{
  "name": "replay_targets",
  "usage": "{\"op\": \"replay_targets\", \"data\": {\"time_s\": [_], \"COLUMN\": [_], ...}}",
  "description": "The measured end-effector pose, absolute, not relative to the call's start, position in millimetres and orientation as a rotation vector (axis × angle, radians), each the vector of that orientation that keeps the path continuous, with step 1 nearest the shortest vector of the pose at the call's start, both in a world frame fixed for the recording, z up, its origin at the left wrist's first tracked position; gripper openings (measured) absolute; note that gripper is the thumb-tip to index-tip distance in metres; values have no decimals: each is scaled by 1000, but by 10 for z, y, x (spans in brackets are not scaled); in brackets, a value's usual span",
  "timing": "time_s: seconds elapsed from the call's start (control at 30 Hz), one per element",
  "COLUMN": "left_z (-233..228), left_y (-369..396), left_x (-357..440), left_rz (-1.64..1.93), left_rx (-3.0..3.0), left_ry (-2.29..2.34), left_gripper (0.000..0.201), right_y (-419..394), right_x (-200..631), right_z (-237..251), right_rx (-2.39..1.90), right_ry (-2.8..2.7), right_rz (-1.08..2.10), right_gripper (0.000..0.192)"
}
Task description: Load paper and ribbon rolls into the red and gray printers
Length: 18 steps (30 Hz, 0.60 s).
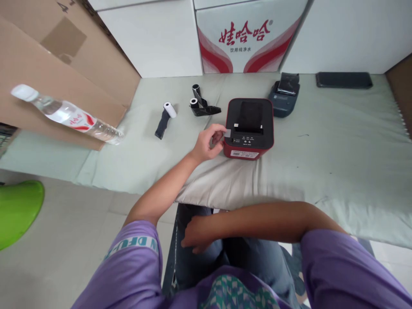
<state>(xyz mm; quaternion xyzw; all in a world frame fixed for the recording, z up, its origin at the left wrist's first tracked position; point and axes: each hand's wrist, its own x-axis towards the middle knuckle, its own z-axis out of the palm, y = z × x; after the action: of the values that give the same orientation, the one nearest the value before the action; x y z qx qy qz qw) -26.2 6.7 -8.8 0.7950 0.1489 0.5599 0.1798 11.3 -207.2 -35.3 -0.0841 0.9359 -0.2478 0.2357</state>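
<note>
My left hand [210,141] is at the left edge of a red and black label printer [246,138]. Its thumb and fingers pinch a small translucent piece of tape [227,133], which touches the printer's top near the small buttons. A dark strip lies over the slot in the printer's lid. On my lap, below the bench edge, rests my right hand [200,234] with its fingers loosely curled and no object seen in them. Behind the printer, to the right, stands a small dark blue portable printer [283,99] with a black strip coming out of it.
Two black rolls [198,103] with loose ends lie left of the printer, near a white roll [170,110] with a dark tail. A tilted water bottle [77,118] leans by a cardboard box [64,73]. A black phone [343,80] lies far right, before white cartons [167,38].
</note>
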Motion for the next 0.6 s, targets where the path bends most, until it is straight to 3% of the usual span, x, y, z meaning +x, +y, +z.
{"op": "replay_targets", "data": {"time_s": [0.13,0.27,0.6], "left_z": [-144,-157,-211], "left_y": [88,94,207], "left_x": [-293,-341,-295], "left_rz": [1633,1638,1569], "left_rx": [2230,2267,2239], "left_ry": [468,583,530], "left_gripper": [38,27,24], "right_y": [-2045,-2022,-2029], "right_x": [109,119,56], "right_z": [-338,-294,-372], "right_rx": [-209,-205,-219], "right_ry": [2541,2516,2553], "right_rz": [-684,-695,-665], "right_gripper": [30,27,23]}}
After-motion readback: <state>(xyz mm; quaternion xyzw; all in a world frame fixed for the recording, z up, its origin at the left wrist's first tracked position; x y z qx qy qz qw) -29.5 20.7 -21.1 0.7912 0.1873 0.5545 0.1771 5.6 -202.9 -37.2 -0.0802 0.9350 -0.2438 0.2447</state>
